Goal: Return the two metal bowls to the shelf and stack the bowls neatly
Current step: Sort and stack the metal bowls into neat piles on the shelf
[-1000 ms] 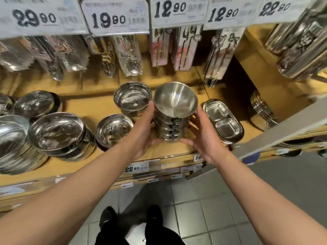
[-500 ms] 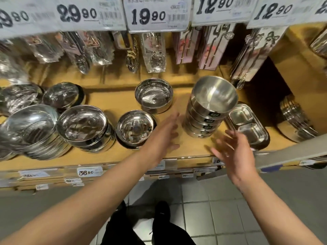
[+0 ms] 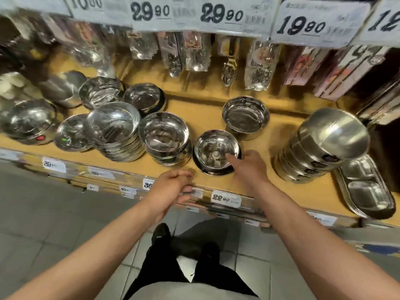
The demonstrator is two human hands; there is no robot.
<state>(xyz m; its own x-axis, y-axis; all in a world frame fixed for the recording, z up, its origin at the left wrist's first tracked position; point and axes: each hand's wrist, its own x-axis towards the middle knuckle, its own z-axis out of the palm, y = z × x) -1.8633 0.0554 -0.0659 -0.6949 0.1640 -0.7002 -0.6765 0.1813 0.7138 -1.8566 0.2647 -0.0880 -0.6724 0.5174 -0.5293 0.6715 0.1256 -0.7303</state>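
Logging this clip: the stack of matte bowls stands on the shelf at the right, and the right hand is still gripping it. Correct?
Not quite. In the head view the right hand reaches the single shiny bowl, not the stack of matte bowls, which stands free on the shelf.

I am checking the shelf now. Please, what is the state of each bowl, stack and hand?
Tall bowl stack: on shelf, leaning, untouched.
Small bowl: upright; right hand at its rim.
Rear bowl: upright, alone.
Left hand: loosely curled, holding nothing.
Divided tray: flat, beside stack.

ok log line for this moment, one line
left hand: loosely curled, holds nothing | right hand: at near rim of single bowl | tall bowl stack: on shelf, untouched
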